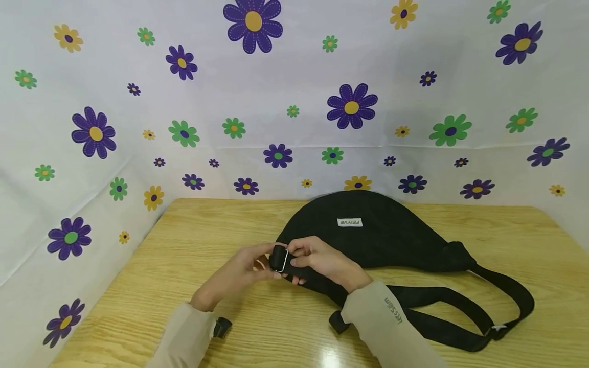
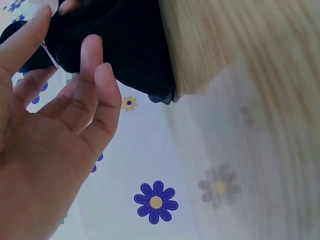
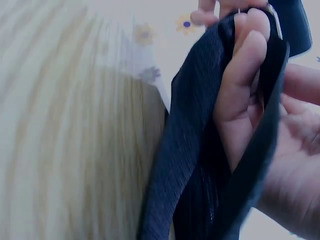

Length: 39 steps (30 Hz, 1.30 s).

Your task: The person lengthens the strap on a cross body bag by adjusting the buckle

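Note:
A black sling bag (image 1: pixel 391 235) with a small white label (image 1: pixel 349 222) lies on the table, its curved edge toward the back. My left hand (image 1: pixel 239 268) holds a rolled or looped part of the black strap (image 1: pixel 278 258) between thumb and forefinger, beside a silver metal buckle (image 1: pixel 286 259). In the left wrist view, other fingers (image 2: pixel 102 95) of that hand extend loosely. My right hand (image 1: pixel 329 263) pinches the strap just right of the buckle. In the right wrist view the strap (image 3: pixel 185 125) runs on both sides of its fingers.
The long strap (image 1: pixel 515 286) loops to the right, with another metal slider (image 1: pixel 498 327) on it. Dark wrist cameras (image 1: pixel 222 327) sit at the sleeves. A wooden table (image 1: pixel 207 220) stands against a white cloth (image 1: pixel 294 76) printed with flowers.

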Motion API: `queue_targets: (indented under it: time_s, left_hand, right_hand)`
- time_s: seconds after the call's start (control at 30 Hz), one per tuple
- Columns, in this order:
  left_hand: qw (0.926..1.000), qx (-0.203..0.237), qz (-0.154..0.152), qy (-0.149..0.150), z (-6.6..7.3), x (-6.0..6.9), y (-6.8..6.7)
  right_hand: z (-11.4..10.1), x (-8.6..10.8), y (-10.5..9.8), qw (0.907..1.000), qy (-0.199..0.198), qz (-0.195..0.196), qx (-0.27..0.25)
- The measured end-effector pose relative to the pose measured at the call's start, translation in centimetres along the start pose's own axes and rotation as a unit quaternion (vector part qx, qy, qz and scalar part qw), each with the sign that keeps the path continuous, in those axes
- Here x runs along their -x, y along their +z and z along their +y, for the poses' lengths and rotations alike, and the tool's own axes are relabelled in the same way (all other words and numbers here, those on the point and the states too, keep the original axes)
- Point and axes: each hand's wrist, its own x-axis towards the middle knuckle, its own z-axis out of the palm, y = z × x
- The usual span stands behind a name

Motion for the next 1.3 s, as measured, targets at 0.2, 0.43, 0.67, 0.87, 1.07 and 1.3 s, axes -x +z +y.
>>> queue_targets:
  time_s: [0.2,0.43,0.67,0.87,1.07,1.3]
  left_hand:
    - [1.0,-0.008,0.003,-0.003,0.1,0.0,0.2]
    - [0.9996,-0.019,0.011,-0.019,0.2,0.2,0.1]
    - [0.9992,-0.022,0.015,-0.029,0.1,0.2,0.1]
    - [0.9992,-0.024,0.017,-0.028,0.2,0.2,0.0]
    - [0.9991,-0.024,0.014,-0.031,0.3,0.2,-0.2]
    - [0.9991,-0.024,0.012,-0.032,0.5,0.1,-0.1]
  right_hand:
    - [0.0,-0.2,0.2,0.9999,0.003,0.009,-0.008]
    - [0.0,0.3,-0.8,0.9995,0.013,-0.029,-0.005]
    - [-0.1,1.1,-1.9,0.9976,0.053,-0.044,0.003]
    - [-0.2,1.5,-2.3,0.9966,0.061,-0.049,0.024]
    - [-0.2,1.3,-2.0,0.9964,0.042,-0.046,0.057]
    - [-0.2,0.7,-1.3,0.9958,0.002,-0.033,0.086]
